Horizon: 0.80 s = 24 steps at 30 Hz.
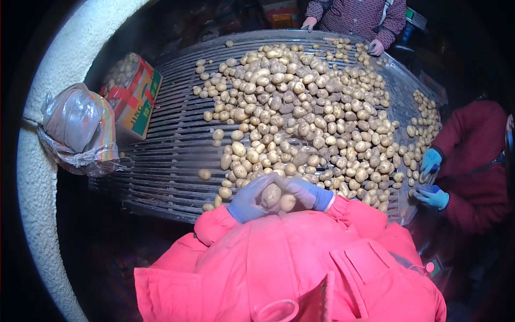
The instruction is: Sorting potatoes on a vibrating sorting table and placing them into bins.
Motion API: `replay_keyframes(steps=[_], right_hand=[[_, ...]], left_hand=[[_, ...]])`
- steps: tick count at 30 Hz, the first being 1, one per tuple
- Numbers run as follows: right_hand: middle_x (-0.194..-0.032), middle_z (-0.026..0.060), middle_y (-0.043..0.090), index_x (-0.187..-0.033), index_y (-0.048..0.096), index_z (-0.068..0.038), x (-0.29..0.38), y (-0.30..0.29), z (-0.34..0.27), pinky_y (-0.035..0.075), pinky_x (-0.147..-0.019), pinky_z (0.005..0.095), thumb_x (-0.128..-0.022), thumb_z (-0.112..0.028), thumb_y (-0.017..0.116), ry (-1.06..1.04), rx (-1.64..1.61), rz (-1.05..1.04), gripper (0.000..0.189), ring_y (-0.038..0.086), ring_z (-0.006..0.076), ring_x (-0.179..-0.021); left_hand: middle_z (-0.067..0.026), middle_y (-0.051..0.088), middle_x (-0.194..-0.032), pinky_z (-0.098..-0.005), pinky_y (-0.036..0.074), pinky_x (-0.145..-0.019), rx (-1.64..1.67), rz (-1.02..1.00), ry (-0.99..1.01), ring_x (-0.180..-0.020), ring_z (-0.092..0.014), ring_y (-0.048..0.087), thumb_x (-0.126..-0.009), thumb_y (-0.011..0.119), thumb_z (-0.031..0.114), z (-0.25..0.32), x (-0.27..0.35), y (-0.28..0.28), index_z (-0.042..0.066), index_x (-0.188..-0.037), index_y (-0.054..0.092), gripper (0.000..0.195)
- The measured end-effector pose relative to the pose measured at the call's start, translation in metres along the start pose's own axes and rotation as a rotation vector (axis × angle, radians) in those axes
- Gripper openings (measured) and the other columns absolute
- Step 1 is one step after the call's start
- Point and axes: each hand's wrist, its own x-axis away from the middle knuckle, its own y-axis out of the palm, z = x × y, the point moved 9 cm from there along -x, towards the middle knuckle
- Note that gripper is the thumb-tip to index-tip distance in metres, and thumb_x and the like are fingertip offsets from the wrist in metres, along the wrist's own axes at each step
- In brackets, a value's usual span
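Note:
My left hand [250, 200] and my right hand [305, 192], both in blue gloves, come together close to my pink jacket. Cupped between them are a few potatoes; a larger potato [271, 194] lies by my left palm, and a paler potato [287, 202] is on the right side. The fingertips meet at the near edge of a wide heap of potatoes [297, 108]. Beneath the heap is a slatted metal sorting table [161, 161]. My gloves partly cover the held potatoes, so their exact number is hidden.
A printed cardboard box [139, 106] full of potatoes stands on the table's left end, beside a plastic-wrapped bundle [78, 124]. At right, a co-worker's gloved hands [431, 181] are by more potatoes [424, 116]. Another person [354, 18] rests both hands on the far edge.

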Motion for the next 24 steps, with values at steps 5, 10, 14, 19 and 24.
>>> replay_keyframes(steps=[5,10,14,19,24], right_hand=[[-0.103,0.0141,0.069,-0.122,0.062,-0.004,-0.013,-0.054,-0.039,0.053,-0.082,0.0352,-0.093,-0.041,0.06,-0.102,0.79,0.312,0.047,0.066,0.0249,-0.092],[-0.107,0.0237,0.066,-0.116,0.063,-0.001,-0.023,-0.133,-0.057,0.051,-0.088,0.0413,-0.083,-0.033,0.065,-0.336,1.091,0.578,0.045,0.064,0.0375,-0.102],[-0.108,0.0243,0.067,-0.116,0.064,0.0,-0.039,-0.15,-0.053,0.052,-0.087,0.0424,-0.073,-0.036,0.071,-0.069,1.263,0.544,0.057,0.065,0.038,-0.101],[-0.113,0.0236,0.067,-0.114,0.066,-0.002,-0.043,-0.14,-0.04,0.054,-0.087,0.0416,-0.064,-0.035,0.077,0.282,1.583,0.329,0.061,0.066,0.037,-0.103],[-0.111,0.0202,0.068,-0.118,0.065,-0.007,-0.033,-0.125,-0.04,0.052,-0.087,0.0417,-0.065,-0.033,0.079,0.174,1.403,0.282,0.061,0.066,0.034,-0.101]], left_hand=[[-0.0056,0.062,-0.116,-0.0284,0.049,-0.091,0.459,0.343,-0.422,-0.103,-0.014,0.059,-0.086,0.073,0.012,-0.06,0.043,-0.026,0.004,-0.129,0.055,0.047],[-0.0087,0.057,-0.113,-0.0325,0.046,-0.093,0.297,0.863,-0.446,-0.102,-0.017,0.055,-0.082,0.075,0.009,-0.15,0.151,-0.089,0.002,-0.122,0.052,0.046],[-0.0133,0.056,-0.11,-0.0365,0.048,-0.09,-0.177,0.931,-0.616,-0.099,-0.023,0.056,-0.076,0.081,0.016,-0.186,0.206,-0.114,0.002,-0.114,0.053,0.049],[-0.0159,0.057,-0.105,-0.0422,0.049,-0.084,-0.612,0.646,-0.753,-0.094,-0.031,0.06,-0.074,0.082,0.031,-0.177,0.187,-0.097,0.004,-0.108,0.056,0.05],[-0.0162,0.059,-0.105,-0.0442,0.05,-0.083,-0.56,0.625,-0.822,-0.095,-0.035,0.061,-0.075,0.079,0.037,-0.184,0.191,-0.099,0.006,-0.107,0.057,0.05]])
